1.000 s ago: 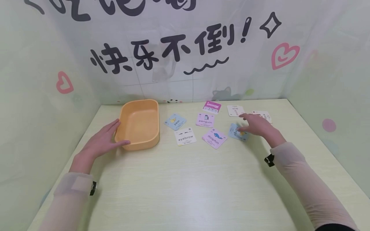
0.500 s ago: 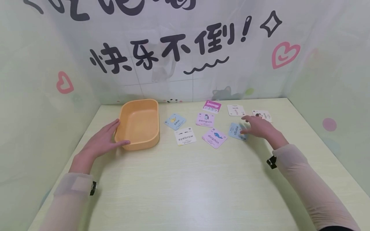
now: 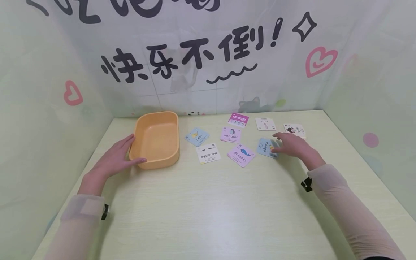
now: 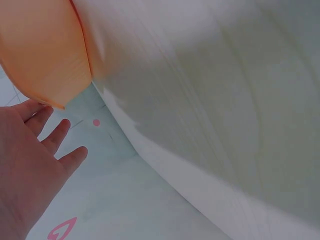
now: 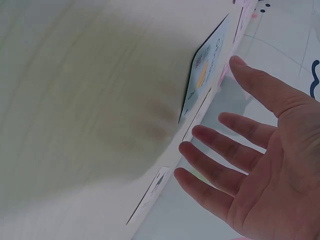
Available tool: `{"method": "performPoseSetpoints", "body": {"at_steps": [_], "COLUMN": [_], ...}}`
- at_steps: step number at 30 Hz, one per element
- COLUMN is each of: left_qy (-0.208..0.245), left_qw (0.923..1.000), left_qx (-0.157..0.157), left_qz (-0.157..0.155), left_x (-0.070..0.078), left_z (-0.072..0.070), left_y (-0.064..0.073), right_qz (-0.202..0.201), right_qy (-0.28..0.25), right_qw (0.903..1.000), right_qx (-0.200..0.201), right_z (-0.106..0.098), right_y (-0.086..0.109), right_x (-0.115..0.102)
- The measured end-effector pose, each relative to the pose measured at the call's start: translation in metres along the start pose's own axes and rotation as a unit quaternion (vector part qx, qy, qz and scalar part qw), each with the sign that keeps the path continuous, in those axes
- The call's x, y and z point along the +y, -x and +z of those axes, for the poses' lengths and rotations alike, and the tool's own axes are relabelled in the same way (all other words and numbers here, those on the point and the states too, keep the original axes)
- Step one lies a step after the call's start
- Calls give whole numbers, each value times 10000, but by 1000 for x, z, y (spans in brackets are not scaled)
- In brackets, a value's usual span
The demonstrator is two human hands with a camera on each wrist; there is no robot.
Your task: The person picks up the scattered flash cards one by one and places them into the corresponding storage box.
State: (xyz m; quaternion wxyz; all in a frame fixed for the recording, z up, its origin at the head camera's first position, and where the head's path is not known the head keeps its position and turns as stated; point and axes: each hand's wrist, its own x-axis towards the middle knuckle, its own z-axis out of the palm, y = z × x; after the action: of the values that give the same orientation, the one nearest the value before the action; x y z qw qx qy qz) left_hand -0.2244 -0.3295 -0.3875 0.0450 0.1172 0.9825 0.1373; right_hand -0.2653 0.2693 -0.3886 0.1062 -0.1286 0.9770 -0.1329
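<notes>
While left hand point(image 3: 112, 157) rests against tray point(image 3: 159, 139), centre-left, fingers spread | right hand point(image 3: 292, 145), fingers wide, over mango card point(image 3: 264, 147), right of centre | apparent step: reach; lifting would require a pinch.

Smooth plastic-looking tray point(image 3: 159, 165), smooth paper-like cards point(image 3: 208, 159), wood-grained tabletop point(image 3: 201, 209) with a soft sheen.

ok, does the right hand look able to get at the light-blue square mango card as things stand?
Likely yes: the right hand hovers close by, open and holding nothing, and nothing visible lies on the light-blue square mango card.
</notes>
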Motion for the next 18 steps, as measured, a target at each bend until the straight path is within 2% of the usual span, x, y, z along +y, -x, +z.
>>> {"method": "performPoseSetpoints", "body": {"at_steps": [18], "left_qy": [68], "left_qw": [10000], "left_qx": [-28], "left_qz": [-37], "left_x": [-1], "left_z": [3], "left_y": [-1], "right_qz": [-16], "right_qy": [62], "right_qw": [10000], "right_qx": [13], "right_z": [8], "right_y": [-2], "right_x": [8]}}
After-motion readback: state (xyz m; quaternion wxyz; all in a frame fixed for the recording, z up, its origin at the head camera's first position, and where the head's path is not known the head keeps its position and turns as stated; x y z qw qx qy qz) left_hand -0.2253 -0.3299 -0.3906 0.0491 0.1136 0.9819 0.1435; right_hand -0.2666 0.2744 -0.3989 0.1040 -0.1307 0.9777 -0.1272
